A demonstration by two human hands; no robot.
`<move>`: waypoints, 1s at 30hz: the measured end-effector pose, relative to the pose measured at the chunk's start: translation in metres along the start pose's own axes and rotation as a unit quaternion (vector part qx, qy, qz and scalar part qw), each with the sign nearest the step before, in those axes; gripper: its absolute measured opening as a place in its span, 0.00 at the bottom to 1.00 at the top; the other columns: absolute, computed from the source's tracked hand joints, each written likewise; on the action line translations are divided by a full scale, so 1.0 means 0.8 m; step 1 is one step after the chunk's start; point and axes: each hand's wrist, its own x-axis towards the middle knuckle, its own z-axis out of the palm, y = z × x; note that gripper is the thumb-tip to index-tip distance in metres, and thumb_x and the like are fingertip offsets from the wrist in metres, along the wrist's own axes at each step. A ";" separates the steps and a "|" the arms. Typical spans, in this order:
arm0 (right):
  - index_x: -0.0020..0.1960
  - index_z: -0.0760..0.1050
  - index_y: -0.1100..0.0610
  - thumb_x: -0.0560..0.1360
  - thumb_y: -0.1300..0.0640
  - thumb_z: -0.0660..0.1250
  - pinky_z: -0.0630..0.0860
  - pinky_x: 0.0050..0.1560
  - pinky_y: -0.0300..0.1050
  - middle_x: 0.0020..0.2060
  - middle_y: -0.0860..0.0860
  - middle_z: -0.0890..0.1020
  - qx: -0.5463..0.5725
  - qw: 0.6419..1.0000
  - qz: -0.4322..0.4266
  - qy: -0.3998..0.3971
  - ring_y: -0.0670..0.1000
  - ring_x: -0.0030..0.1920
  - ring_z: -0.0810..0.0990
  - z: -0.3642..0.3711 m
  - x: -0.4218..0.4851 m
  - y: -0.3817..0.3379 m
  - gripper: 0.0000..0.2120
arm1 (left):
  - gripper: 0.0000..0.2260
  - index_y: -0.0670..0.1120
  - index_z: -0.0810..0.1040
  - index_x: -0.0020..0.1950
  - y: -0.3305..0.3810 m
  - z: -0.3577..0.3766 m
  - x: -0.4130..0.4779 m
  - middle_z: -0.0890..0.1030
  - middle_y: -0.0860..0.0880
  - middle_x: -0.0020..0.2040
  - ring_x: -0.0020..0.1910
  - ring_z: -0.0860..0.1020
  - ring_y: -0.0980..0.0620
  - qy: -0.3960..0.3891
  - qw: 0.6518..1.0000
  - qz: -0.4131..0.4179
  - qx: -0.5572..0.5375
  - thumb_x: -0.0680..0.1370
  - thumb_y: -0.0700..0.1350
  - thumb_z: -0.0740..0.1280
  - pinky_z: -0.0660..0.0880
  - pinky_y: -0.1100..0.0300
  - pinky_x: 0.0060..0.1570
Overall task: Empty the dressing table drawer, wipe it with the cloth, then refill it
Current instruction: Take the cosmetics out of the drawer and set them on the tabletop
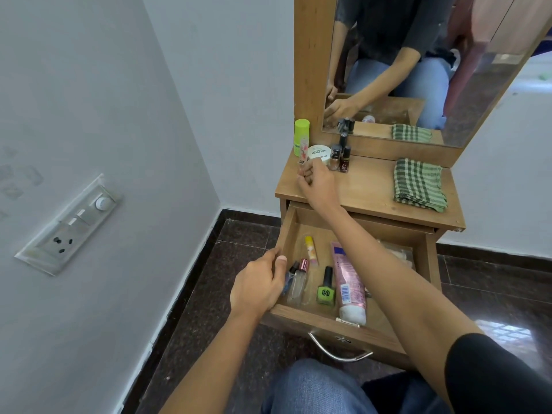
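Two hands pinching: left hand (259, 286) a drawer (301, 317) bottle (287, 282), right hand (317, 182) a tube (301, 166) left of cloth (418, 183).

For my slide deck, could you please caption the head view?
Right hand holds a small bottle at the tabletop; left hand reaches into the open drawer.

Right hand (316, 182) outstretched, pinching; left hand (260, 288) curled, gripping.

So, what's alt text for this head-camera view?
A person at an open drawer: the left hand grips a small bottle inside; the right hand holds a slim tube over the tabletop, where a folded checked cloth lies.
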 end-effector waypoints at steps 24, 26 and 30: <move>0.43 0.74 0.57 0.72 0.62 0.70 0.79 0.43 0.47 0.38 0.52 0.79 0.031 0.981 0.166 0.091 0.48 0.38 0.76 0.021 0.024 0.006 0.05 | 0.22 0.54 0.72 0.70 -0.002 0.001 -0.002 0.83 0.52 0.50 0.47 0.81 0.52 0.001 1.000 -0.005 0.000 0.82 0.59 0.50 0.69 0.59 0.40; 0.43 0.75 0.59 0.72 0.64 0.70 0.77 0.42 0.44 0.37 0.52 0.79 0.068 0.982 0.137 0.107 0.47 0.37 0.75 0.017 0.012 -0.002 0.04 | 0.21 0.54 0.72 0.70 -0.001 0.000 -0.002 0.83 0.52 0.50 0.47 0.80 0.51 0.000 1.000 -0.006 0.001 0.82 0.59 0.50 0.68 0.59 0.39; 0.40 0.74 0.55 0.75 0.59 0.67 0.73 0.36 0.38 0.34 0.49 0.77 0.114 0.990 0.021 0.075 0.43 0.34 0.74 -0.003 -0.057 -0.003 0.05 | 0.21 0.55 0.72 0.70 0.001 0.000 -0.002 0.84 0.51 0.51 0.48 0.81 0.49 0.002 1.000 -0.005 0.001 0.82 0.58 0.50 0.69 0.58 0.41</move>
